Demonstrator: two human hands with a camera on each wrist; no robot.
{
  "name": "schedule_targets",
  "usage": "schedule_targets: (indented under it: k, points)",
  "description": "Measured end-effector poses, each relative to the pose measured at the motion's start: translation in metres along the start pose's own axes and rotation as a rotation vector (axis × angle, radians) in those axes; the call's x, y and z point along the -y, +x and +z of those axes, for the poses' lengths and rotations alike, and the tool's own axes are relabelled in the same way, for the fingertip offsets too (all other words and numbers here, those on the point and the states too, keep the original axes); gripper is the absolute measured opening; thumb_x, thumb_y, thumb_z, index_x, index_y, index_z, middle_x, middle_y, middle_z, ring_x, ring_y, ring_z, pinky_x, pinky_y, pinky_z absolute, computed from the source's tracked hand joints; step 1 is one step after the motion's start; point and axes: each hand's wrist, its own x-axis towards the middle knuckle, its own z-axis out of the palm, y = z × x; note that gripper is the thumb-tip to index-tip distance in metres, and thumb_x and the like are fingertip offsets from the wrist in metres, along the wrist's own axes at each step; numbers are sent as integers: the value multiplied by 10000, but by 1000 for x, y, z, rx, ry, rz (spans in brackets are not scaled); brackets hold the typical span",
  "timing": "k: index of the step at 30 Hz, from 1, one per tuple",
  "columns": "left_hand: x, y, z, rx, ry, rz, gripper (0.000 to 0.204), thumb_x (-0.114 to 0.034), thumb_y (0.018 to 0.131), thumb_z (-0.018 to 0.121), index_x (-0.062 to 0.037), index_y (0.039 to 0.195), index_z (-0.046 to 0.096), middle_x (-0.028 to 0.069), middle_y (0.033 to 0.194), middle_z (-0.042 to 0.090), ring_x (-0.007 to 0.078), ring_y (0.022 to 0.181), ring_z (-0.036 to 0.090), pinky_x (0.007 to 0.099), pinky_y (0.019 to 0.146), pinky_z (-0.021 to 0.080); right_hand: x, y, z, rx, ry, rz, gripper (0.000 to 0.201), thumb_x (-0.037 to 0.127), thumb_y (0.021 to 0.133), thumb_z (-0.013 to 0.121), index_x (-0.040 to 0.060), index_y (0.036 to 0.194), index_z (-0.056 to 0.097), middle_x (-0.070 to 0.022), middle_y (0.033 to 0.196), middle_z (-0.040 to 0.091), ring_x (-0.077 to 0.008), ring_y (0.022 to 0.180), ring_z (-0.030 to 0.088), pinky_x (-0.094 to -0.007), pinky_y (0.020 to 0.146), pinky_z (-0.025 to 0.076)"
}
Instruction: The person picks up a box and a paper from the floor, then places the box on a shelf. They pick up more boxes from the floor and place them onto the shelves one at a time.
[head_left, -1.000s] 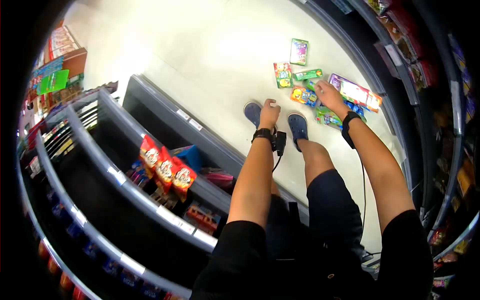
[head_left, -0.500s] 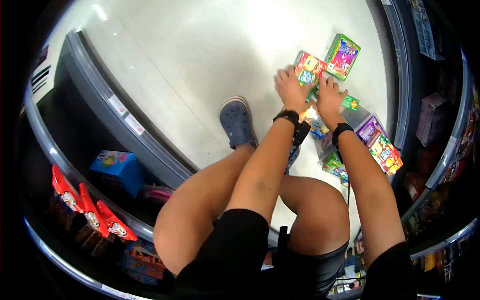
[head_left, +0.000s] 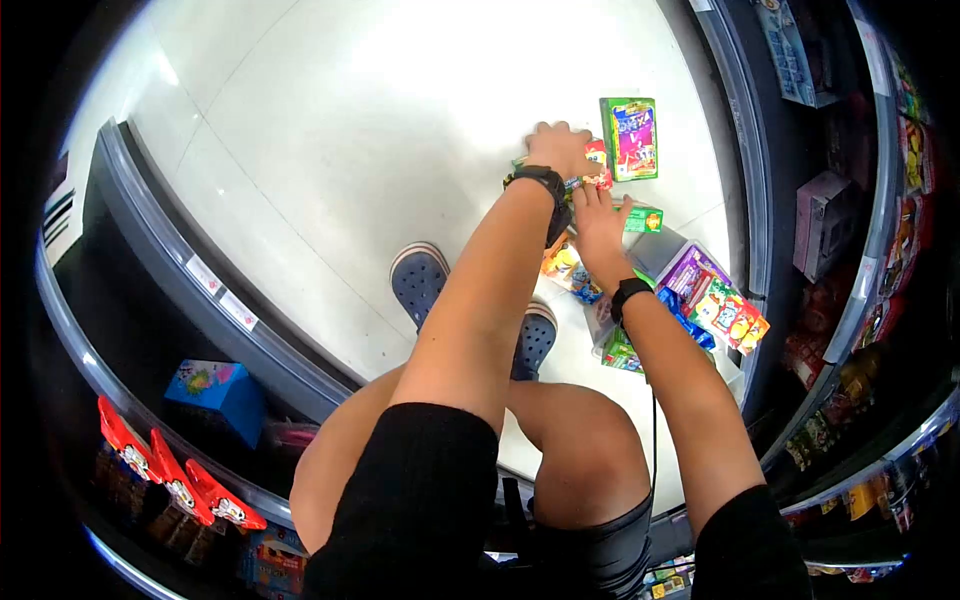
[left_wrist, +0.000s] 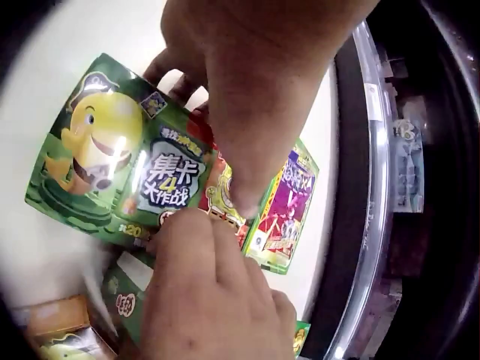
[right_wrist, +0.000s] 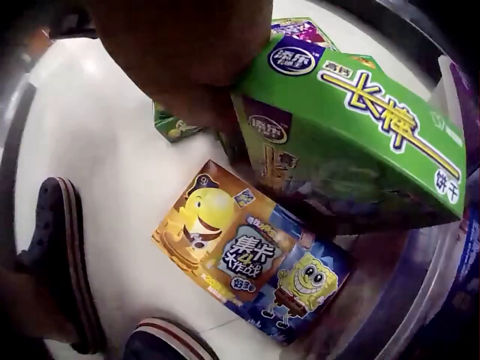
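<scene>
In the head view my left hand (head_left: 562, 150) is over a green-and-red cartoon biscuit box (left_wrist: 105, 142). The left wrist view shows its thumb across the box's front and its fingers behind the far edge. My right hand (head_left: 600, 225) lies at the near side of that box, fingers bent at its lower edge, fingertips hidden. Beside it a tilted green stick-biscuit box (right_wrist: 375, 127) reaches out to the right. An orange-and-blue cartoon box (right_wrist: 255, 255) lies on the floor below. Just beyond both hands is a green-and-purple box (head_left: 632, 140).
A purple-edged pack (head_left: 715, 295) and other green and blue packs lie by the right forearm. Shelves run along both sides, with a shelf edge (head_left: 735, 130) at right. A blue box (head_left: 215, 400) and red snack bags (head_left: 175, 480) sit on the left shelf.
Both hands have come together over the packs. The left hand, earlier away from them, now holds the green-and-red biscuit box, which has shifted out of its flat position. The person has crouched lower.
</scene>
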Motion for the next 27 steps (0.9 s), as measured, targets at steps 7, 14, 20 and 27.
schedule_targets:
  k: [7,14,20,27]
  points:
    - [-14,-5,16,-18,19,-32,586,-504,820,598,-183,1308,555,175,1240,554,402,1150,491,554,955,378,1,-13,6,-76,0,48,321,101,850,567,149,1167,564,-16,1170,545,-231,1121,526,-699,1030,262]
    - [-21,-18,20,-92,63,237,654,-594,809,590,-85,1219,568,178,1007,664,384,972,617,506,857,466,3,-11,-4,13,69,-56,486,82,738,669,103,1210,558,-49,1206,552,-251,1213,469,-619,1051,266]
    - [-36,-90,-24,-205,154,394,398,-359,908,567,-147,1241,511,162,927,614,360,822,652,431,678,536,-7,-46,-77,-174,188,-384,382,117,769,603,109,1150,568,-61,1174,572,-256,1191,486,-453,1066,298]
    - [-106,-312,-167,-426,-114,274,192,-282,963,516,-127,1071,550,180,920,546,374,769,617,471,656,502,-12,-196,-306,-215,432,-466,555,-47,596,680,72,1123,551,-111,1086,535,-301,1097,496,-432,958,342]
